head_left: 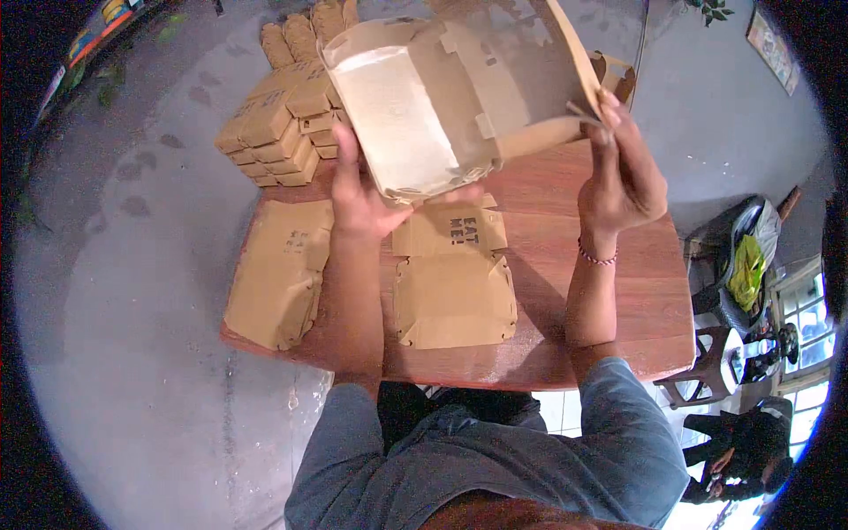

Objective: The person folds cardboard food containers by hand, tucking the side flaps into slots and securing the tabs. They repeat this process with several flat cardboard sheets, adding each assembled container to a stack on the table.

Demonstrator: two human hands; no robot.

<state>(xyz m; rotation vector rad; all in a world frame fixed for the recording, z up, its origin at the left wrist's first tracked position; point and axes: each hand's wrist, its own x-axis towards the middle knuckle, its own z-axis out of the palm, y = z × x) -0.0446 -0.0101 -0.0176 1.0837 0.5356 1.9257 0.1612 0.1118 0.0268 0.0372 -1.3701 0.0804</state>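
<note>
Above the table, a partly folded brown cardboard takeaway box is held tilted, its tray part formed and its lid raised to the right. My left hand grips the tray from below at its near left corner, thumb up along the side and the other fingers partly hidden underneath. At the right, my right hand pinches the edge of the lid flap. Below the box lies a flat cardboard blank printed "EAT ME!". Another flat blank or pile of blanks lies left of it, partly behind my left forearm.
Folded boxes are stacked at the table's back left, with more cardboard pieces behind them. Another cardboard item shows behind the lid. The red-brown wooden table ends close to my body. A stool stands at right.
</note>
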